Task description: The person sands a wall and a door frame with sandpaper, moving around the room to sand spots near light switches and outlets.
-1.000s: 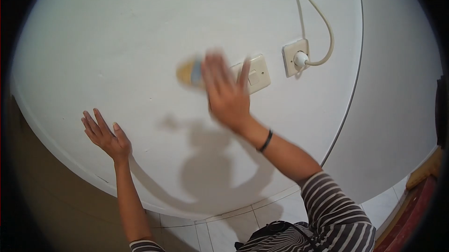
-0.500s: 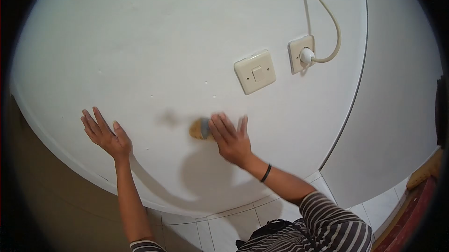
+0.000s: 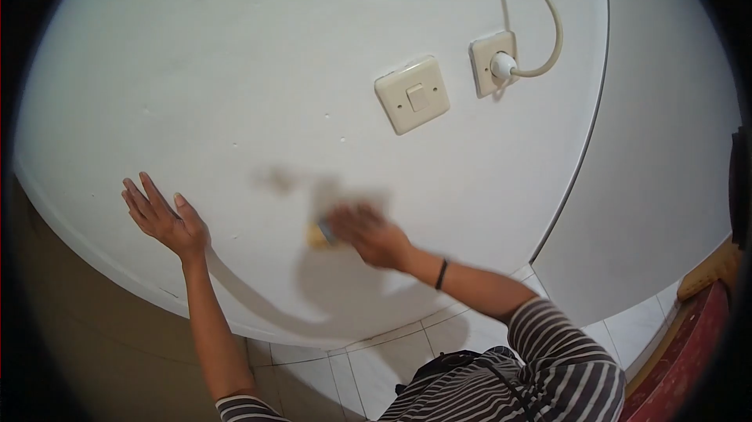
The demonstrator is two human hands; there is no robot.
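My left hand (image 3: 168,222) is pressed flat against the white wall (image 3: 196,77), fingers spread, with nothing in it. My right hand (image 3: 368,235) is blurred by motion, lower on the wall and to the right. Its fingers lie over a small yellow-and-grey pad that looks like a sponge (image 3: 317,235), held against the wall. The pad's left end sticks out past my fingertips; the rest is hidden under the hand. A brownish smudge (image 3: 278,179) marks the wall up and left of it, and a fainter greyish patch (image 3: 352,193) shows just above my fingers.
Above my right hand is a cream light switch (image 3: 413,96). Beside it, a white plug (image 3: 502,66) with a looping cable sits in a wall socket (image 3: 482,77). A grey panel (image 3: 650,148) stands at right, near a red item (image 3: 689,344). White floor tiles (image 3: 392,351) lie below.
My right hand and the pad have moved slightly down and left across the wall, uncovering the greyish patch. My left hand stays on the wall. The camera view has shifted a little.
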